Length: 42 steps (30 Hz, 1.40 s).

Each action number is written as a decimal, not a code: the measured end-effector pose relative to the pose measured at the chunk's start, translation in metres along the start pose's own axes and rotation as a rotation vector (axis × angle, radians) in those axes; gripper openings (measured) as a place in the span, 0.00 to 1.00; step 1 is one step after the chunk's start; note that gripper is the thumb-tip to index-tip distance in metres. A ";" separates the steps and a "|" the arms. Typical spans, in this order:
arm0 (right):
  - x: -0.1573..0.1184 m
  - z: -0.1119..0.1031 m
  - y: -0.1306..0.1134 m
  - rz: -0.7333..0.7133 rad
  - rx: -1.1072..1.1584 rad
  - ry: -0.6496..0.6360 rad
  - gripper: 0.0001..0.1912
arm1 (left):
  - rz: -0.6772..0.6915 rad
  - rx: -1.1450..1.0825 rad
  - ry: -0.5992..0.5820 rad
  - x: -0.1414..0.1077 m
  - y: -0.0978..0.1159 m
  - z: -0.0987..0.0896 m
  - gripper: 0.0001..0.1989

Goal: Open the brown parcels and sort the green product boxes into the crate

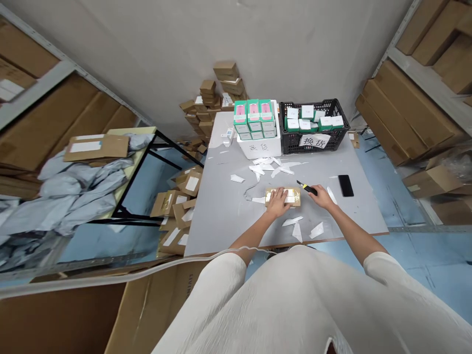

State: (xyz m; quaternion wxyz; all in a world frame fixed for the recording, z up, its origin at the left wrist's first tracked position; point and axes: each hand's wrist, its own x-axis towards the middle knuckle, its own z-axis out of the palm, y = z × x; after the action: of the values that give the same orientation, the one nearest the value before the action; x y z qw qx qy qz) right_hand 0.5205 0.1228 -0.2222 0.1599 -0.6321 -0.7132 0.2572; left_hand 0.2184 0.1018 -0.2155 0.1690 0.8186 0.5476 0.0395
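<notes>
My left hand lies on the left part of a flat cardboard package with white paper on top, holding it to the grey table. My right hand grips a yellow-and-black utility knife, whose blade tip points left, just above the package's far edge. White paper scraps lie scattered beyond the package and in front of it. A black smartphone lies to the right of my right hand.
At the table's far end stand a white foam box stacked with green-and-pink boxes and a black plastic crate of small boxes. Cardboard mailers are piled left of the table, and brown cartons fill metal shelves on the right.
</notes>
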 end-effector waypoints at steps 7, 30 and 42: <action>0.047 0.027 -0.075 -0.174 -0.054 -0.182 0.22 | -0.114 0.076 0.006 -0.037 -0.029 -0.013 0.29; 0.003 0.017 -0.067 0.209 0.504 -0.087 0.19 | -0.335 -0.042 -0.249 0.027 0.009 0.007 0.64; -0.005 -0.018 -0.036 0.148 0.330 -0.285 0.14 | 0.102 0.035 -0.198 0.001 -0.038 -0.021 0.42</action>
State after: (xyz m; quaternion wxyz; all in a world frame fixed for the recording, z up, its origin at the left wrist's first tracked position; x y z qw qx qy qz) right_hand 0.5015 0.1187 -0.1866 0.1395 -0.6053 -0.6285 0.4681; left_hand 0.1803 0.1209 -0.2080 0.2055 0.8480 0.4866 -0.0427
